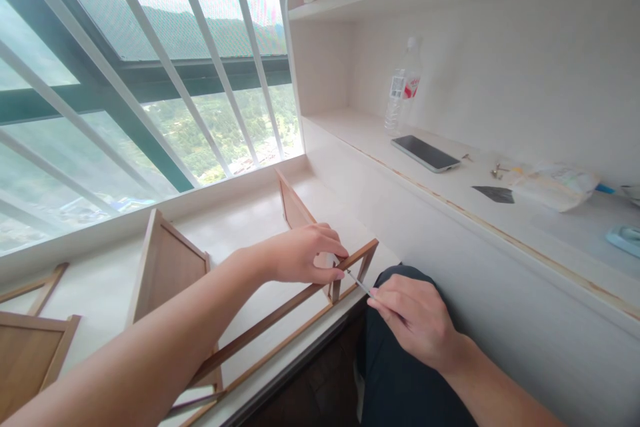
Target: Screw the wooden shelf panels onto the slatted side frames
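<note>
Large window (125, 47) with white slanted bars, upper left, cut off by the top and left edges; hazy hills and buildings beyond. White sill (240, 213) below it, serving as the work surface, its near edge running bottom centre. White shelf unit (450, 173), right, upper shelf cropped at the top; the far right end runs out of view. Wooden frame (280, 313), thin brown rails, lying along the sill from bottom left to centre, its lower end hidden behind the left forearm. Wooden panel (167, 267) standing just behind the frame; a second panel (295, 207) upright past the hands, partly hidden by the left hand; two further panel pieces cut off at the left edge. Left hand (305, 255), fingers closed around the frame's top corner, thumb and forefinger pinching the rail. Right hand (415, 317), resting over a dark-trousered knee, fingers closed on a slender metal tool (358, 283) whose tip touches the frame's corner post; tool type too thin to make out. Plastic bottle (403, 87) upright on the shelf; dark phone (425, 153) flat beside it; clear bag (555, 185) further right, contents indistinct; small metal fittings (497, 171), too small to identify.
</note>
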`<state>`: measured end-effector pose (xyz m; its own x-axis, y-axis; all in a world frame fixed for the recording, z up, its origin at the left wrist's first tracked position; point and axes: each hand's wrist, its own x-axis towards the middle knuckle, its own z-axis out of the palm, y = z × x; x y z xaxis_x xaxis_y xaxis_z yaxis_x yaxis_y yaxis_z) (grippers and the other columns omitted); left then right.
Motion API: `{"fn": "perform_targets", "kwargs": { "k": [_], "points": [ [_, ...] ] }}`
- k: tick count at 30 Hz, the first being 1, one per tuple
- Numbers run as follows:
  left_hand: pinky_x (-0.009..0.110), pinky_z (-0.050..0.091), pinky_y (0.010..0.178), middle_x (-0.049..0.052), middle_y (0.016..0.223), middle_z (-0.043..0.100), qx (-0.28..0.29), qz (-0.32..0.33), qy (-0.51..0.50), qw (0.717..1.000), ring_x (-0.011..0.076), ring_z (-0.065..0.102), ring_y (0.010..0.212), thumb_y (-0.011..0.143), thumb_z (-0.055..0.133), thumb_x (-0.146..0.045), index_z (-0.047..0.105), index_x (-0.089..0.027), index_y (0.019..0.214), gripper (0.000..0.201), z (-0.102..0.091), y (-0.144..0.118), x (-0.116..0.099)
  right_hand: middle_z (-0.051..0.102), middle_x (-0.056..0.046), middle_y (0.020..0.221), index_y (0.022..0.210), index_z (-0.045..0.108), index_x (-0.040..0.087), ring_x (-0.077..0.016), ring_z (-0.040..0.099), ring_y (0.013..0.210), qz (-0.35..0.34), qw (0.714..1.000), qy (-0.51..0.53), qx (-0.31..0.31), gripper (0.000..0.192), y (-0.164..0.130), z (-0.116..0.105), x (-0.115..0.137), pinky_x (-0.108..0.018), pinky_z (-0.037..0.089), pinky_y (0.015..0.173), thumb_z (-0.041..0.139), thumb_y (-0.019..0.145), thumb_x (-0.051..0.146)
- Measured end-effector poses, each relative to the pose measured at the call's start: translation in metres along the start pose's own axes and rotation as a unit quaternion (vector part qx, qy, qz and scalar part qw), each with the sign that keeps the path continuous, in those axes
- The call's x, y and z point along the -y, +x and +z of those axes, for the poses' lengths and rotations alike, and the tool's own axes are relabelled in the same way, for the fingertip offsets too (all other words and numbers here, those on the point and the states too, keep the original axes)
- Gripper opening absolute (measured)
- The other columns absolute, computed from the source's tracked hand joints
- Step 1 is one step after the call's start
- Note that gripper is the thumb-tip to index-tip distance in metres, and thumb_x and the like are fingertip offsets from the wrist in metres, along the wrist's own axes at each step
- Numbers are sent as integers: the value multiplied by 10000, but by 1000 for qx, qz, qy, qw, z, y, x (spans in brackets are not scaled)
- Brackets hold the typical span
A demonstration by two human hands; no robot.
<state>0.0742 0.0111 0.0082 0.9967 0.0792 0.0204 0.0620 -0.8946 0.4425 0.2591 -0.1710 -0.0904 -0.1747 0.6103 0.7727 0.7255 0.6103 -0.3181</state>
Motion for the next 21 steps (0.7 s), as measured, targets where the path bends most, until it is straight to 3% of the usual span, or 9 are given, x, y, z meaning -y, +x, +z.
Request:
{"fn": "perform_targets", "kwargs": {
  "k": [15,21],
  "points": [
    [318,512,877,101,973,736,-7,-2,9,1000,221,641,959,909,680,-325,764,-185,1094,247,2,0,0,689,-64,792,1064,654,148,-161,594,710,-30,998,-34,34,244,8,-10,-1,-291,480,644,676,873,-1],
    [306,510,853,95,954,736,-15,-2,2,1000,215,645,938,905,680,-310,766,-188,1052,209,1,0,-2,645,-24,729,927,654,169,-138,562,662,55,998,4,5,143,10,-5,10,-284,455,644,661,890,31]
  ]
}}
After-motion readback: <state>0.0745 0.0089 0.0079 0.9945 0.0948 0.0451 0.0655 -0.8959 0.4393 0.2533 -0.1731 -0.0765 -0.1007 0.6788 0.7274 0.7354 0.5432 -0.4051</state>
